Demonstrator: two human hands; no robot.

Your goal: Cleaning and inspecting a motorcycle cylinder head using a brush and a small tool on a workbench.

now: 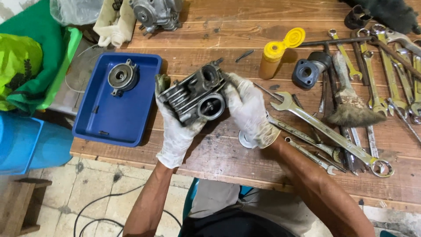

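Note:
Both my hands wear dirty white gloves and hold a grey finned metal engine part (195, 94) above a wooden workbench (228, 145). My left hand (175, 131) grips it from the left and underneath. My right hand (247, 109) clasps its right side, fingers near a round opening. The part is tilted, its round port facing me.
A blue plastic tray (109, 118) to the left holds a round metal cover (122, 77). Several spanners (324, 131), a brush (351, 105) and a yellow-capped bottle (272, 57) lie at right. Another engine piece (155, 13) sits at the top. Green and blue bags (26, 87) stand at far left.

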